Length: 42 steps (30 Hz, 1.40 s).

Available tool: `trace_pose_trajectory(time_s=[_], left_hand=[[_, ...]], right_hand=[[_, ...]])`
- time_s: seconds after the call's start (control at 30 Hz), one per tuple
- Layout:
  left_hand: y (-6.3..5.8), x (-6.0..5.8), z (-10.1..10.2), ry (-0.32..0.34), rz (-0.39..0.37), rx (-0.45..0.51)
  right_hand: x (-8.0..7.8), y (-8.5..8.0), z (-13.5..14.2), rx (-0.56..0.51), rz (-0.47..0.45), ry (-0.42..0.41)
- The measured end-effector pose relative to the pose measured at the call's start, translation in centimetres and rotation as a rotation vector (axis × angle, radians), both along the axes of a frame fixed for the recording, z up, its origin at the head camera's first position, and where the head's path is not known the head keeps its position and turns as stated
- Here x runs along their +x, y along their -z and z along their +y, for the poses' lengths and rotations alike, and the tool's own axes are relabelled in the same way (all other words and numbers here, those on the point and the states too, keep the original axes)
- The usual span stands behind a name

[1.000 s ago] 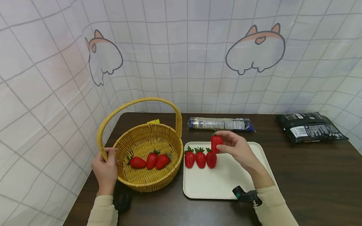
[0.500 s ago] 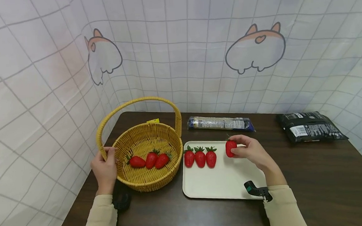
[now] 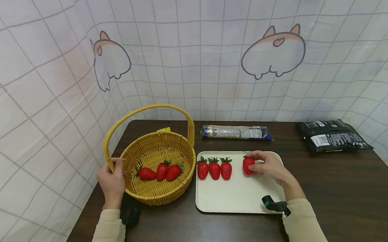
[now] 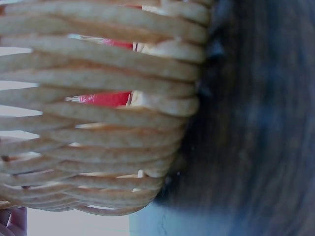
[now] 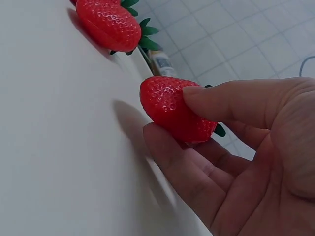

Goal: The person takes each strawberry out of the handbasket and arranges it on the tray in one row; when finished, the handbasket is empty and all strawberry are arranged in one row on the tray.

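The right hand (image 3: 268,167) has a strawberry (image 3: 248,165) pinched between its thumb on one side and its fingers on the other, the grip no wider than the fruit. That strawberry is over the far part of the tray (image 3: 225,198), leaf end toward the tray's far edge. In the right wrist view its shadow lies apart from it, so it seems to be just above the tray rather than resting on it.

Three strawberries (image 3: 214,170) lie side by side along the tray's left end, with a gap between them and the held one. Left of the tray, a basket (image 3: 161,200) has three more strawberries (image 3: 162,172) inside. The left hand (image 3: 112,183) has its fingers curled round the foot of the basket's handle (image 3: 190,134), on the side away from the tray, apparently to steady it.

The step in hand looks like setting this strawberry down to extend the tray's row. If so, the next move calls for a small lowering until the fruit touches the tray, perhaps a nudge leftward to tighten the row, then a gentle loosening of the grip so that it does not roll.
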<state>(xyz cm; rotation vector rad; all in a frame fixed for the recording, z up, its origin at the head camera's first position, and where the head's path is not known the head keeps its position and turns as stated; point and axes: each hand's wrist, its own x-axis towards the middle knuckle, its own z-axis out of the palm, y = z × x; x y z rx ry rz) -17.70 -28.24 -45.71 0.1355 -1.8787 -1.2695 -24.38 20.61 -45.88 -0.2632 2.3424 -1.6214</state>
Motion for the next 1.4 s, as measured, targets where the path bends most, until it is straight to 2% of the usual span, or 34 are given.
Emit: trace_pose_trajectory(time_s=[0.47,0.83,0.93,1.17,1.4], left_hand=[[-0.1,0.0,0.0,0.003,0.015,-0.006],[-0.1,0.0,0.1,-0.02,-0.014,-0.003],[-0.6,0.3,0.4,-0.016,-0.01,-0.005],[-2.8,1.7,1.8,0.006,0.007,-0.006],[-2.9,1.8,1.8,0.008,0.005,-0.005]], right_hand=[[0.1,0.6,-1.3,0.053,0.038,-0.058],[0.0,0.6,-1.9,0.083,0.04,-0.038],[0.1,0.5,-2.0,0.081,0.039,-0.03],[0.2,0.4,-2.4,0.081,0.052,-0.036],[0.2,0.4,-2.6,0.092,0.052,-0.039]])
